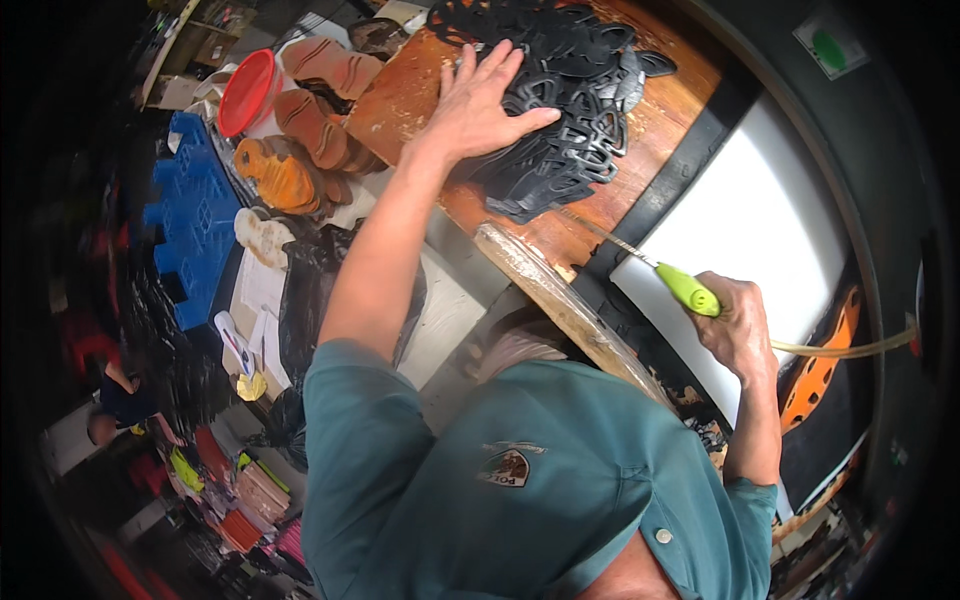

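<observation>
A thick pile of black cut-out pieces with looped openings [570, 130], like shoe uppers, lies on a worn orange-brown wooden work surface [395, 100]. My left hand [478, 112] rests flat on the pile's left side, fingers spread, holding nothing. At the right, my right hand [738, 325] is closed around the bright green handle of a tool [688, 290]. Its thin metal shaft points up and left toward the pile's lower edge. Whether the tip touches the pieces I cannot tell.
Brown sole-shaped pieces [318, 130], a red tub [247, 92] and an orange piece [275, 175] sit left of the work surface. Farther left is a blue plastic panel [195, 225]. A white panel [750, 210] and a yellowish hose [850, 349] are at right.
</observation>
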Available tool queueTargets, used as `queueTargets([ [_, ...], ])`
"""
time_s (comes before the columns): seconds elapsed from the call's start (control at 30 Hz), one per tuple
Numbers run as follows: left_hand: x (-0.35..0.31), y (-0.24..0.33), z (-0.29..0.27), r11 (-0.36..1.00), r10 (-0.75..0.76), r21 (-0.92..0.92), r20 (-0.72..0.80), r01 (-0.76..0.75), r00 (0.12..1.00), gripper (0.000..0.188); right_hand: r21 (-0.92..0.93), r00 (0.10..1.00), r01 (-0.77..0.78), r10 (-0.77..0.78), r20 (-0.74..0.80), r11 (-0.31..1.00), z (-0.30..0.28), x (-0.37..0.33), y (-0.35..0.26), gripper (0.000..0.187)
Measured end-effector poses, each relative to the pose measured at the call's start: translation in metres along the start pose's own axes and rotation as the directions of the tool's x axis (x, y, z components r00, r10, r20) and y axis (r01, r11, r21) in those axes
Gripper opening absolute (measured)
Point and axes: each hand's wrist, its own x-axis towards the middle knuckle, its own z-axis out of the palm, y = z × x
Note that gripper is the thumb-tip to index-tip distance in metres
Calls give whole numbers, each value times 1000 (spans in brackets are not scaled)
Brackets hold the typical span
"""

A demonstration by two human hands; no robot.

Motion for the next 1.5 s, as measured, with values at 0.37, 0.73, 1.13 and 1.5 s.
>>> queueTargets([
  [0.37,0,-8,6,985,-25,-174,-66,13,997,84,87,992,78,-69,-106,993,17,25,-14,25],
  [0.73,1,-35,32,925,-68,-375,-333,-66,941,44,18,983,-32,35,-181,999,9,72,-25,22],
  [1.13,1,-34,23,986,-74,-164,-423,5,903,45,7,993,44,-43,-108,999,11,59,-28,19],
  [1.5,28,-23,-17,848,-415,-410,-122,335,901,86,31,996,-74,75,-56,997,-11,30,-12,23],
])
